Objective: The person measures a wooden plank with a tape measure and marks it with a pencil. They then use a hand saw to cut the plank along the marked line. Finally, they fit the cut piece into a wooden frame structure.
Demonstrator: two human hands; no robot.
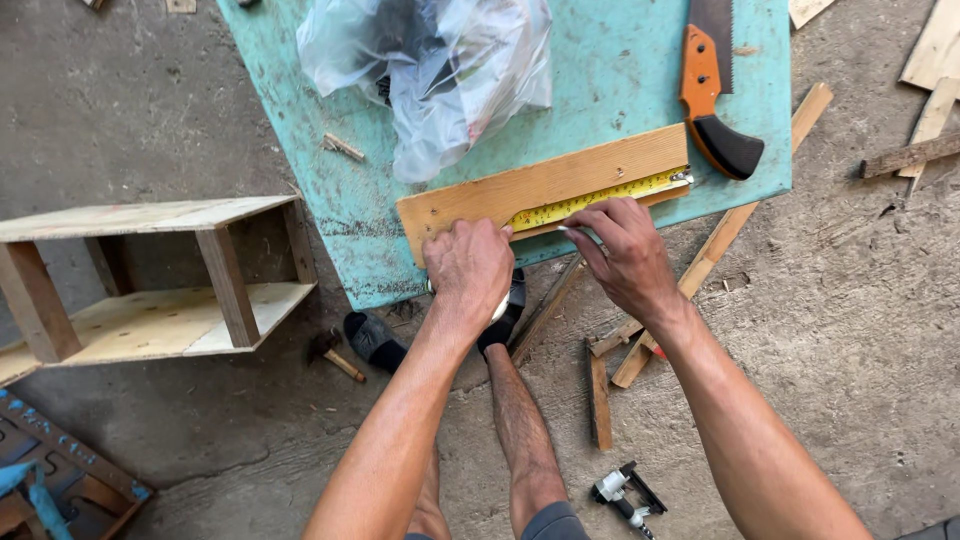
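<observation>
A wooden board [545, 180] lies on a turquoise table top [620, 80], along its near edge. A yellow tape measure blade [600, 198] is stretched along the board's near side, its hook at the right end. My left hand [467, 268] is closed over the tape measure case at the board's left part. My right hand [625, 255] rests at the board's middle, pinching a thin pencil-like marker against the tape.
A handsaw with orange and black handle [712, 95] and a clear plastic bag [430, 70] lie on the table. A wooden shelf frame [150, 280] stands left. Wood scraps [720, 240], a hammer [335, 355] and a nail gun [625, 495] lie on the concrete floor.
</observation>
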